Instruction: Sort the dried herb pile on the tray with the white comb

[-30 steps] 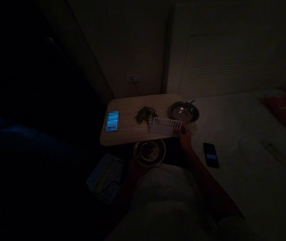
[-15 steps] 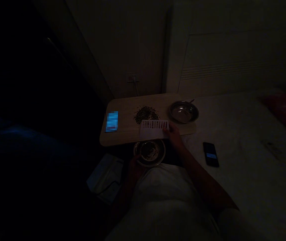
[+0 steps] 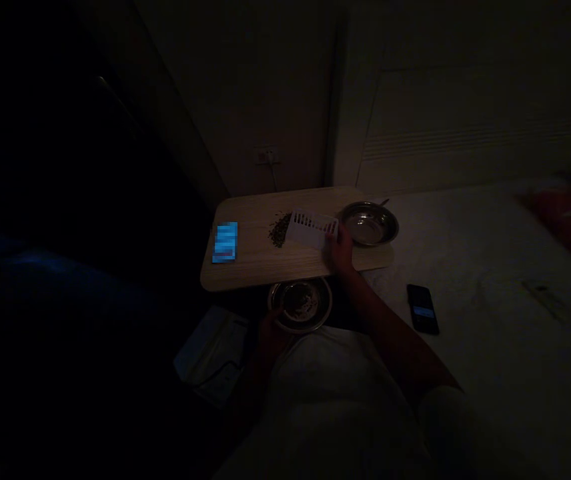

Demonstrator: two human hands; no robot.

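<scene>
The room is very dark. My right hand (image 3: 341,252) grips a white slotted plastic card (image 3: 312,229) and holds it over the right part of a pile of small dark seeds (image 3: 279,230) on a light wooden board (image 3: 260,263). My left hand (image 3: 269,331) holds the rim of a steel bowl (image 3: 300,304) with some dark bits in it, just below the board's near edge. Another steel bowl (image 3: 369,224) stands at the board's right end, beside my right hand.
A lit blue phone screen (image 3: 225,241) lies on the board's left part. A dark phone (image 3: 422,308) rests on the white bed (image 3: 490,280) at right. A red cushion (image 3: 568,213) lies far right. A wall socket (image 3: 266,156) with a cable sits behind the board.
My right hand moved the white card left along the board's near side, then up and away onto the seed pile. The left hand and its bowl stayed put.
</scene>
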